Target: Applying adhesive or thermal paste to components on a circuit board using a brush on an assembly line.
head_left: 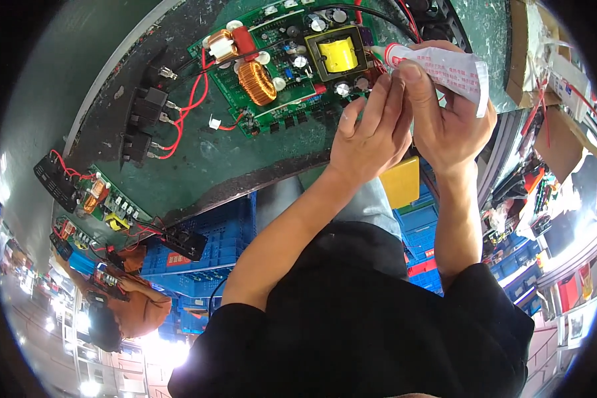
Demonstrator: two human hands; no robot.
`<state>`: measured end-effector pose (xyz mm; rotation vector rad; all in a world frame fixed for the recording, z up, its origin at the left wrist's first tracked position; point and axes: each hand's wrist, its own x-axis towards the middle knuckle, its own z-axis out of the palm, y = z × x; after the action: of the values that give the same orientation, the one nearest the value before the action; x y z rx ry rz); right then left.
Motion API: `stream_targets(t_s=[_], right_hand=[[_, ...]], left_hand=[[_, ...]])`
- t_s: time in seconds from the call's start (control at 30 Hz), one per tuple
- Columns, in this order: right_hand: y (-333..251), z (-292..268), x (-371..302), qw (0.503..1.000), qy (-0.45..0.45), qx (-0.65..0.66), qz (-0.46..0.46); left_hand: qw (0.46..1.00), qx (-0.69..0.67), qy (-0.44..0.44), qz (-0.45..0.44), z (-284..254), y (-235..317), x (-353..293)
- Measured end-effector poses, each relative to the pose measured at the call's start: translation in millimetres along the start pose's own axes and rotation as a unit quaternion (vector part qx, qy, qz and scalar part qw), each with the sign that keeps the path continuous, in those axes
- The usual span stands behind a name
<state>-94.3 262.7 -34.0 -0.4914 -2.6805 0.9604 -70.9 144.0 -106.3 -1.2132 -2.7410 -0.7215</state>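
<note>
My right hand (448, 119) is closed around a white squeeze tube (448, 66) with a red band near its nozzle and a flat crimped end. The tube's nozzle points left, toward a yellow-wrapped transformer (338, 54) on a green circuit board (288, 109). Close against the right hand is my left hand (371, 132), its fingers bent and pressed together just below the tube's nozzle end. What those fingertips grip, if anything, is hidden. The board also carries a copper-wound toroid coil (257, 83), a red block part (244, 43) and several capacitors.
Black sockets (139, 116) with red wires lie left of the board on the dark green bench (199, 166). Another board (109, 202) sits farther left. Blue crates (199, 245) stand below the bench edge. Cardboard (524, 60) is at right. A co-worker in orange (136, 305) works at lower left.
</note>
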Motion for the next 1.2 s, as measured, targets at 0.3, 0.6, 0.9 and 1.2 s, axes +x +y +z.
stream_targets(t_s=[0.3, 0.6, 0.9, 1.2], right_hand=[[1.6, 1.9, -1.3, 1.0, 0.003, 0.015, -0.008], [11.9, 7.0, -6.0, 0.998, 0.046, 0.048, 0.013], [5.1, -20.2, -12.7, 0.882, 0.156, 0.382, 0.228], [78.1, -52.1, -54.6, 0.643, 0.332, 0.535, 0.436]], left_hand=[[1.0, 0.01, -0.009, 0.003, -0.6, -1.9, -1.7], [1.0, 0.014, -0.021, 0.004, -1.4, -2.0, 0.0], [1.0, 0.011, 0.007, 0.005, -3.6, 1.9, 7.4], [0.997, -0.041, -0.062, -0.024, -58.1, 4.4, 21.9]])
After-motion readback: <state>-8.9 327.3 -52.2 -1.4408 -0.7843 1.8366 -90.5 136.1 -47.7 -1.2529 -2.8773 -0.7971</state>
